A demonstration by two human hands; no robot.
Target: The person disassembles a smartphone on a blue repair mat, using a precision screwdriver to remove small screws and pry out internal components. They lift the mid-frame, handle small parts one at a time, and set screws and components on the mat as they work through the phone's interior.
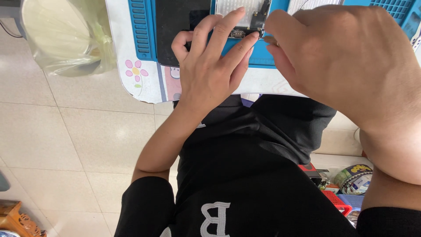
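An opened phone (240, 17), with its white inner frame and small black connector parts showing, lies on a blue work mat (142, 30). My left hand (210, 61) rests on the phone's near edge, its fingers spread and pressing it down. My right hand (346, 57) hovers close to the camera at the right. Its thumb and forefinger pinch a thin metal tool (269, 40) whose tip is at the phone's lower edge. A black screen panel (173, 26) lies left of the opened frame.
The mat sits on a white table (149, 83) with a flower drawing at its corner. A pale plastic bag (66, 35) hangs at the left over the tiled floor (66, 131). Red and blue baskets (346, 195) with small packages stand at the lower right.
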